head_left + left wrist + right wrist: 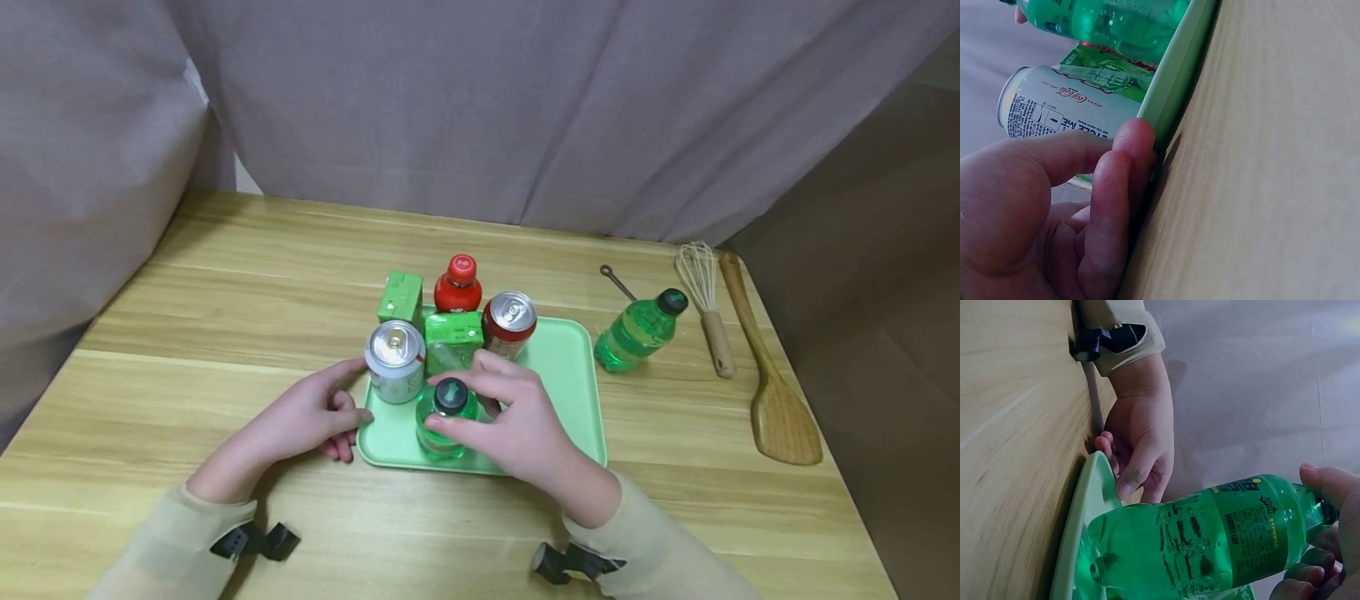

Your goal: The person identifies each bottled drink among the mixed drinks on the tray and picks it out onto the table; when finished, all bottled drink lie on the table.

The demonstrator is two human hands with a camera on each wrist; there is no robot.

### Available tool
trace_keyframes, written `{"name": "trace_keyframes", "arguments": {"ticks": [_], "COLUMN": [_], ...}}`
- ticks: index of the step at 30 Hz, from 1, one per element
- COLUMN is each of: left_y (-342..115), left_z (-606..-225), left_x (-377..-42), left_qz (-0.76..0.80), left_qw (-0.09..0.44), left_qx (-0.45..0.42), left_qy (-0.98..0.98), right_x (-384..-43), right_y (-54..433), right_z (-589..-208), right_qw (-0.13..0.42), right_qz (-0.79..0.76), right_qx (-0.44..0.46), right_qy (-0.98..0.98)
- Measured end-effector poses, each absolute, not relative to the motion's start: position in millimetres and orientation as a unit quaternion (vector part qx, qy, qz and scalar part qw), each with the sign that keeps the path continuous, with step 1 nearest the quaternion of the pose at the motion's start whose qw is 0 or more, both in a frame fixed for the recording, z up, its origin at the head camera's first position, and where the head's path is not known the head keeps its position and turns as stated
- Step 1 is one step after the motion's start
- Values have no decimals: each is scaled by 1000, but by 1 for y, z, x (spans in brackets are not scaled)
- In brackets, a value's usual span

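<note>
A light green tray (570, 367) lies at the table's middle. My right hand (468, 392) grips a green soda bottle (442, 421) by its dark cap and neck, with the base down in the tray's front part. The right wrist view shows the same bottle (1210, 537) under my fingers (1329, 487). My left hand (352, 408) holds the tray's front left rim, thumb on top and fingers (1125, 162) against the outer wall (1179, 75). A silver can (395, 360), a green carton (453, 340) and a red can (509, 323) stand in the tray.
A second green carton (401, 297) and a red bottle (458, 287) stand at the tray's far edge. Right of the tray are another green bottle (637, 333), a whisk (705, 300), a wooden spatula (772, 392) and a thin metal tool (617, 282). Grey curtains hang behind.
</note>
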State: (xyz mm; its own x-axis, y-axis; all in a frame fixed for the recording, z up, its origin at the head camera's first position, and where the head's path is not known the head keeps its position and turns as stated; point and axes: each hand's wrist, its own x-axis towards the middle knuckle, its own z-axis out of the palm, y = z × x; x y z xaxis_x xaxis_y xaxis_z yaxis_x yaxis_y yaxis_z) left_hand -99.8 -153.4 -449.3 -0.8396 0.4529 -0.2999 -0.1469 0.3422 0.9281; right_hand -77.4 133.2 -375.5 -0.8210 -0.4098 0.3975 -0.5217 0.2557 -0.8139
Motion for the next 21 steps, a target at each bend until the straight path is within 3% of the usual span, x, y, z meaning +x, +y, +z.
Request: {"name": "trace_keyframes", "arguments": {"ticks": [11, 21], "left_y": [-152, -153], "left_z": [-447, -447], "left_x": [-101, -100], "left_qz": [560, 561], "left_qw": [269, 270], "left_qx": [96, 92], "left_qy": [778, 777], "right_x": [-73, -71], "right_y": [156, 177], "right_z": [-376, -378], "right_qw": [41, 64], "right_qz": [525, 511], "right_qx": [255, 227], "right_qy": [-811, -827]}}
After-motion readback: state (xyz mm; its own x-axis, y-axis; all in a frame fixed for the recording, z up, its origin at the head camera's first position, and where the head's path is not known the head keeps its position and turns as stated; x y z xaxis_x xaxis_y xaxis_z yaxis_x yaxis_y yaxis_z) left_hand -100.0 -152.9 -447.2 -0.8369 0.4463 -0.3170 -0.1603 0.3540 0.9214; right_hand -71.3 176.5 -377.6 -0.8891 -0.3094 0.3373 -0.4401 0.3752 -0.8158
